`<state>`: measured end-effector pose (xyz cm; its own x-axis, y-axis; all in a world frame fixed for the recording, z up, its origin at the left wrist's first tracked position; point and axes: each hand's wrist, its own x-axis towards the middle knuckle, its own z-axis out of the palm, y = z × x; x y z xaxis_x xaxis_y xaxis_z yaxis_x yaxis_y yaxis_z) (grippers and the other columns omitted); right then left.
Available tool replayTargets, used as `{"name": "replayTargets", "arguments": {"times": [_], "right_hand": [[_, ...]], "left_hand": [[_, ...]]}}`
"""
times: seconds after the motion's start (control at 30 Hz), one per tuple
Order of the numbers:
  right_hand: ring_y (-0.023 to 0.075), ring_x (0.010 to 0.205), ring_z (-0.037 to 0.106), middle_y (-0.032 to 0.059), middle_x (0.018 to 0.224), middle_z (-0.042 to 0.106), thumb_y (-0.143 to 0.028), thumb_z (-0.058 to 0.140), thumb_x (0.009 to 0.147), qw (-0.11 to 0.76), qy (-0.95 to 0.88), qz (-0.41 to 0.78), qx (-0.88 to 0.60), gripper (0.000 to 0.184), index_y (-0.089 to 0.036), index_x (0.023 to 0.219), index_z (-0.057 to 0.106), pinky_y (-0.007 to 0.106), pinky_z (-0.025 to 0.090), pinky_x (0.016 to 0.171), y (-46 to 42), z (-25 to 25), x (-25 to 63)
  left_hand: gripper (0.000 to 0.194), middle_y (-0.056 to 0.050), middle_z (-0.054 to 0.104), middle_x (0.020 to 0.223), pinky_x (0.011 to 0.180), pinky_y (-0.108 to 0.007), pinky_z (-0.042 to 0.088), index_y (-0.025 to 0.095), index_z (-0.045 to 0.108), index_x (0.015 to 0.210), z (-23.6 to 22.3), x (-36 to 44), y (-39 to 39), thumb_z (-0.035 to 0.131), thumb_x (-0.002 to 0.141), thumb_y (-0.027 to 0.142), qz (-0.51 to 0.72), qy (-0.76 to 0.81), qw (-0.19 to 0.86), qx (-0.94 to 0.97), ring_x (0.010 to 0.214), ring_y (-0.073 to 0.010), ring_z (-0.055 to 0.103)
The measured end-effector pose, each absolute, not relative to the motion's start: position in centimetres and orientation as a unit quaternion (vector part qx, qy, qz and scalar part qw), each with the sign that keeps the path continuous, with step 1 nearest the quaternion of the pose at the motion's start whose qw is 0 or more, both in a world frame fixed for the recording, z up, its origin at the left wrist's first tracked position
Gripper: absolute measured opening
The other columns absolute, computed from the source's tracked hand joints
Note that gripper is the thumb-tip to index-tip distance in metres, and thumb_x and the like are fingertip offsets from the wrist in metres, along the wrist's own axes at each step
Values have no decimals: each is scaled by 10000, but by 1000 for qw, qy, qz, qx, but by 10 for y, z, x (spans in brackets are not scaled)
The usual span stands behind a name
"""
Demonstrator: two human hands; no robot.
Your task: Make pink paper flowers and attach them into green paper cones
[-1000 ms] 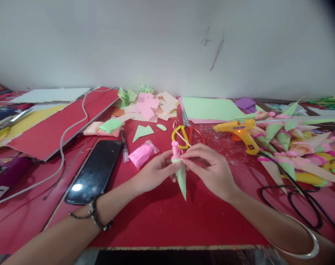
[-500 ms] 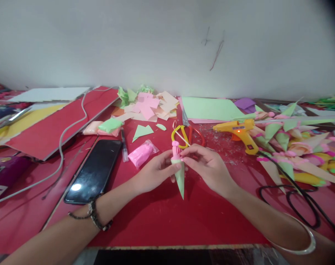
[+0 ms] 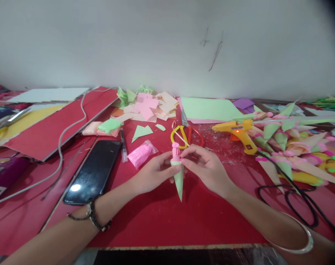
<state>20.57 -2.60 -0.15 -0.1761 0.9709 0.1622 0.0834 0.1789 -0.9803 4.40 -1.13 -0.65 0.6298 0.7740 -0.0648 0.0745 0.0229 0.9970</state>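
Note:
Between both hands, a pale green paper cone (image 3: pixel 178 182) hangs point down, with a pink rolled-paper piece (image 3: pixel 176 154) rising from its open top. A bright pink clay lump (image 3: pixel 175 145) caps that piece. My left hand (image 3: pixel 155 171) is closed around the cone's upper part, thumb across its front. My right hand (image 3: pixel 207 165) is closed at the cone's rim, thumb and forefinger pinching a tiny pink clay bit against the edge; their tips partly hide it. Just behind are scissors with yellow and red handles (image 3: pixel 196 135) and a pink clay packet (image 3: pixel 141 154).
A phone (image 3: pixel 94 173) and pen (image 3: pixel 124 145) lie left of the hands. Paper scraps (image 3: pixel 149 106) and green sheets (image 3: pixel 211 108) are at the back. A yellow glue gun (image 3: pixel 239 132), its light lit, rests right, beside its black cord (image 3: pixel 289 187) and a pile of paper cones (image 3: pixel 286 147).
The cone's tip has shifted slightly down and left in view. Both hands keep nearly the same grip, and the whole view has drifted a little.

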Motion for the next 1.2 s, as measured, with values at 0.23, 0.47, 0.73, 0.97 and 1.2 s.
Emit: {"name": "replayTargets", "arguments": {"times": [0.23, 0.47, 0.73, 0.97, 1.2], "right_hand": [[116, 700, 543, 1, 747, 576, -274, 521, 764, 463, -612, 447, -460, 79, -211, 750, 567, 234, 456, 629, -24, 0, 206], [99, 625, 521, -4, 694, 569, -285, 494, 775, 466, -584, 461, -479, 118, -195, 767, 570, 230, 436, 615, -20, -2, 208], [86, 561, 471, -31, 618, 503, -271, 475, 790, 480, -579, 417, -511, 113, -199, 762, 558, 208, 394, 541, -19, -4, 211], [84, 582, 499, -17, 667, 558, -248, 467, 797, 467, -604, 405, -503, 122, -191, 738, 557, 201, 415, 564, -21, 1, 209], [111, 687, 592, 12, 825, 630, -223, 481, 801, 472, -658, 366, -458, 142, -212, 882, 597, 236, 480, 638, -26, -3, 208]], "left_hand": [[295, -32, 614, 932, 732, -286, 448, 171, 532, 1030, -7, 44, -11, 468, 801, 346, 274, 377, 540, 701, 841, -163, 561], [262, -60, 606, 942, 707, -297, 439, 170, 540, 1012, -9, 38, -8, 437, 801, 284, 213, 480, 299, 796, 807, -176, 561], [369, -121, 558, 987, 772, -364, 400, 146, 515, 1016, 13, 18, 1, 386, 805, 420, 190, 558, -111, 800, 977, -274, 488], [411, -126, 607, 874, 672, -368, 426, 141, 566, 899, 6, -2, 16, 457, 732, 501, 21, 610, -95, 786, 859, -295, 558], [375, -71, 555, 961, 769, -318, 437, 171, 467, 1080, 8, 13, 9, 481, 722, 281, 177, 475, -99, 856, 864, -209, 562]]}}
